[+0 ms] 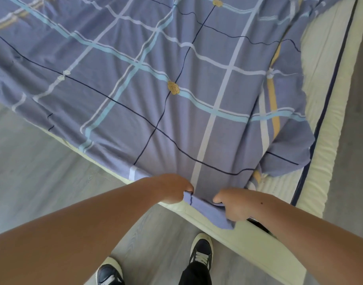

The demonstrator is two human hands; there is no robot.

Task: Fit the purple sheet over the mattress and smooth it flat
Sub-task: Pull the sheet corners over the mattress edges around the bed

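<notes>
Left hand [172,189] and right hand [237,204] each pinch the purple sheet [123,83].

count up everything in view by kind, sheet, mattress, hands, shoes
purple sheet: 1
mattress: 1
hands: 2 (left hand, right hand, both gripping the sheet's near edge)
shoes: 2
total: 6

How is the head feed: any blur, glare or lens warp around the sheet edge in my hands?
Head view: slightly soft, no motion smear on left hand or right hand; even diffuse light, no glare on the purple sheet; wide-angle warp bows the mattress edge and enlarges the forearms.
</notes>
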